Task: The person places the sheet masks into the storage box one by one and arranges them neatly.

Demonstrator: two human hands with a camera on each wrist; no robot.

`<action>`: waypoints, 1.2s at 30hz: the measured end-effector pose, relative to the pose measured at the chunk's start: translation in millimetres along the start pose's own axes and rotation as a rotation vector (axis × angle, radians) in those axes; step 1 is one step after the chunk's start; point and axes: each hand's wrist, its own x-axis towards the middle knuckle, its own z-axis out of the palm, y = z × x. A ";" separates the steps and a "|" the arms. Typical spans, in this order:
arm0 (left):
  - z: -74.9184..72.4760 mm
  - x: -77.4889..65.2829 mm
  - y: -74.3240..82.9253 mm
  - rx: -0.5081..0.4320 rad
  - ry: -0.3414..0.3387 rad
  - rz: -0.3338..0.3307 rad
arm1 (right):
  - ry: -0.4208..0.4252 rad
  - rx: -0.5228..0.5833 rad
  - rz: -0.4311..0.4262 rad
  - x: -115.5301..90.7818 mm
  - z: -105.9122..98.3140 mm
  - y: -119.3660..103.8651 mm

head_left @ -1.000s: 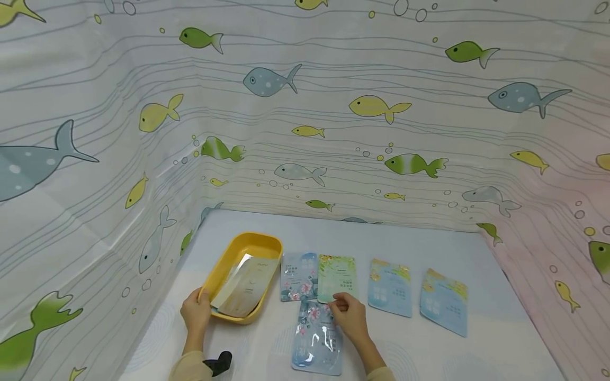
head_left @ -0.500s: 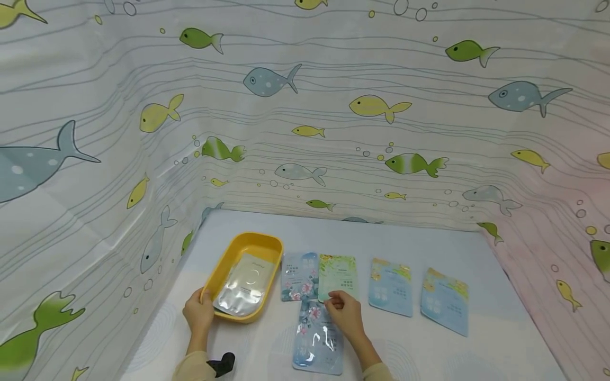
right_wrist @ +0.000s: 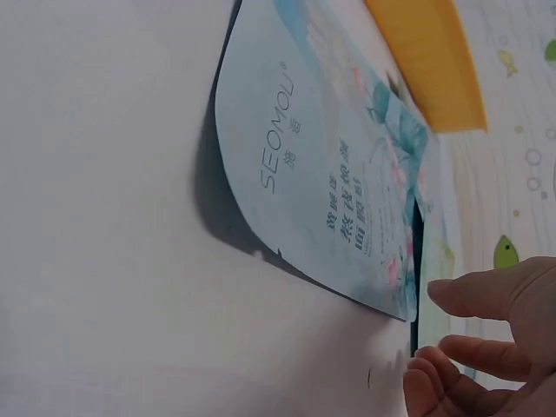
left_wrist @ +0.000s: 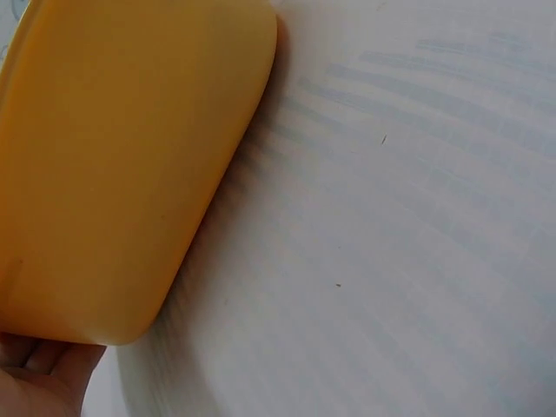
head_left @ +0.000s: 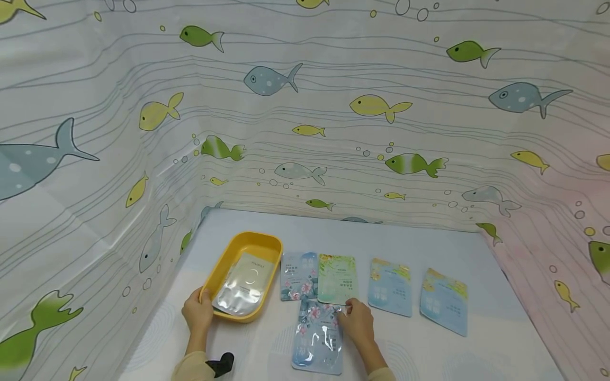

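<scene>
My left hand (head_left: 197, 312) grips the near left corner of a yellow plastic tray (head_left: 275, 244); in the left wrist view, its fingers (left_wrist: 65, 369) reach under the tray's end. Inside the tray lies a pale, silvery face mask packet (head_left: 245, 283). My right hand (head_left: 357, 321) is at the upper right corner of a blue floral face mask packet (head_left: 316, 338). The right wrist view shows the thumb (right_wrist: 478, 294) and fingers apart beside that packet's edge, with nothing pinched. A green packet (head_left: 338, 278) lies just beyond this hand.
Another blue floral packet (head_left: 298, 275) lies between tray and green packet. Two blue-and-yellow packets (head_left: 389, 286) lie farther right. A black object (head_left: 221, 364) is by the left wrist. Fish-patterned sheeting (head_left: 333, 148) walls in the pale table (head_left: 419, 243).
The packet in the tray, raised at one side a second ago, now lies flatter. My right hand has shifted slightly right and nearer, off the green packet's lower edge. The left hand stays put.
</scene>
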 end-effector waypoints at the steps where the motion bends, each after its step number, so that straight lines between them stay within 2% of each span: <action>1: -0.1 -0.1 0.3 -0.002 -0.002 -0.003 | -0.015 -0.018 0.010 -0.2 -0.6 1.1; 5: -0.4 -0.6 1.5 -0.013 0.000 -0.017 | -0.060 -0.078 0.051 -2.1 1.4 4.5; 10: -0.4 -1.3 2.4 -0.021 0.005 -0.015 | -0.090 -0.078 0.061 -6.5 9.3 3.1; 16: 0.2 -1.8 2.3 -0.020 0.024 0.004 | -0.055 -0.063 0.045 -10.6 15.3 -2.1; 23: 1.2 -1.7 1.7 -0.035 0.031 -0.004 | -0.015 -0.055 0.151 -12.9 17.3 -12.9; 29: 2.7 -2.5 0.5 -0.041 0.049 -0.006 | -0.001 -0.001 0.205 -11.1 16.4 -10.7; 36: 2.7 -4.0 1.0 -0.047 0.060 0.001 | -0.047 0.009 0.224 -12.3 16.6 -2.2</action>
